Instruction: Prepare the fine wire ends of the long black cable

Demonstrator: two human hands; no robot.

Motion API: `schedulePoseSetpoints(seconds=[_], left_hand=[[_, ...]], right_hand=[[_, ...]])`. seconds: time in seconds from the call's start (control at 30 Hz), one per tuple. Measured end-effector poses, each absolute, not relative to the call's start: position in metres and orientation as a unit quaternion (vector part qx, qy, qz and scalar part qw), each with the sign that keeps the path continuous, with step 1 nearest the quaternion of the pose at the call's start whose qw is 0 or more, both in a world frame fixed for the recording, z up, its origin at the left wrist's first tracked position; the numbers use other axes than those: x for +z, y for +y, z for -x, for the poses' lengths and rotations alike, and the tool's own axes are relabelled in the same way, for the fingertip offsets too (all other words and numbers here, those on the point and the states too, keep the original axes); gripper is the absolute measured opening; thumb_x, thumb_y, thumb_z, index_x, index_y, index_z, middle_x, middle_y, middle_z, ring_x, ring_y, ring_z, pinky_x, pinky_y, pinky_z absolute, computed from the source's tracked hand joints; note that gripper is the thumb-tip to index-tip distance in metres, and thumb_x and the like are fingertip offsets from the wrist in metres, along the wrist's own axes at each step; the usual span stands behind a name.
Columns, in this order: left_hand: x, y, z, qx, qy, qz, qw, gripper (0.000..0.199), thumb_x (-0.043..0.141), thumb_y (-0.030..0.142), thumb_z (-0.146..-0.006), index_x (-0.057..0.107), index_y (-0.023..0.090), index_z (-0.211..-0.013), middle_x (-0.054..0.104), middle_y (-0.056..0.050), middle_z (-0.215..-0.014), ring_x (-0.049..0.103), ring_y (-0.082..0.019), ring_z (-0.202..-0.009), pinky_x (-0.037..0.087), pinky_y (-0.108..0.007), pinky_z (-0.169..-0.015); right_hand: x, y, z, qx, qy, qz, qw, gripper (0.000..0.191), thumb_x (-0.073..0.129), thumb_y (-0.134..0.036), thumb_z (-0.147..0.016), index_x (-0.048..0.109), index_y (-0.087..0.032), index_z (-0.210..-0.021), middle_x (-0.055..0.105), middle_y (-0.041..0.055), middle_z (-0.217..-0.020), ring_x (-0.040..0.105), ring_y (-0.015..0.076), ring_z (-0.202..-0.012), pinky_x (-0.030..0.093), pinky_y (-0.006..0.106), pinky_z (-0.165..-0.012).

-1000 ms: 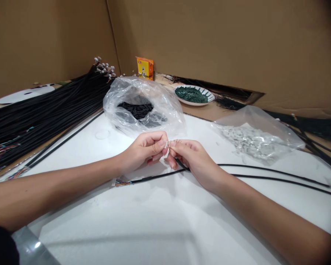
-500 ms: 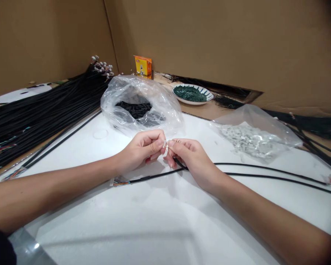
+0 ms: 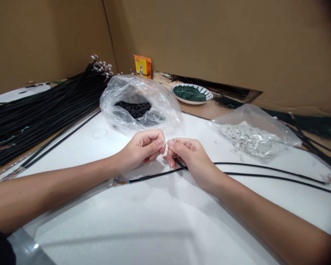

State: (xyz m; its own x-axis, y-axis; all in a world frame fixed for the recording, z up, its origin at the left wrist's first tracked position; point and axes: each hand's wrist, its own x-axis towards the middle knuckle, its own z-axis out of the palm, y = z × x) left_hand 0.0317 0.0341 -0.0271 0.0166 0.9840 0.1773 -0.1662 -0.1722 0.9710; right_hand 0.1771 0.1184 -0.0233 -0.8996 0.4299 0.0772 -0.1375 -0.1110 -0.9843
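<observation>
My left hand (image 3: pixel 147 146) is closed in a pinch on a small white plastic piece (image 3: pixel 164 142), mostly hidden by the fingertips. Close against it, thumb and forefinger of my right hand (image 3: pixel 193 156) pinch thin wires, a reddish one (image 3: pixel 166 148) showing in the gap. The stripped end of a black cable (image 3: pixel 180 163) lies in the same right hand and runs off to the right. Beneath both hands, another black cable (image 3: pixel 151 176) rests on the white tabletop (image 3: pixel 143 221), its coloured wire ends (image 3: pixel 118 181) pointing left.
Behind my hands sits a clear plastic bag (image 3: pixel 165 99) of short black pieces. A bag of small white pieces (image 3: pixel 248 138) lies to the right. A plate (image 3: pixel 209 96) holds dark green bits. Many black cables (image 3: pixel 49 110) are heaped on the left; an orange-yellow packet (image 3: pixel 142 66) stands behind.
Both hands keep nearly the same place. The white piece between the fingertips has turned slightly and shows less, while a reddish wire shows more clearly.
</observation>
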Motion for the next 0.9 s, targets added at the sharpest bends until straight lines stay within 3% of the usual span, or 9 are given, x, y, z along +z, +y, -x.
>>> schedulePoseSetpoints(seconds=[0.9], left_hand=[[-0.0287, 0.0338, -0.031, 0.574, 0.395, -0.52, 0.494, 0.024, 0.052, 0.03, -0.089, 0.051, 0.013, -0.071, 0.039, 0.006, -0.047, 0.032, -0.003, -0.041, 0.023, -0.014, -0.038]], right_hand=[[-0.0235, 0.119, -0.1763, 0.743, -0.632, 0.109, 0.192, 0.032, 0.053, -0.03, -0.088, 0.056, -0.014, -0.061, 0.056, -0.0023, -0.054, 0.048, 0.0055, -0.05, 0.038, 0.017, -0.051]])
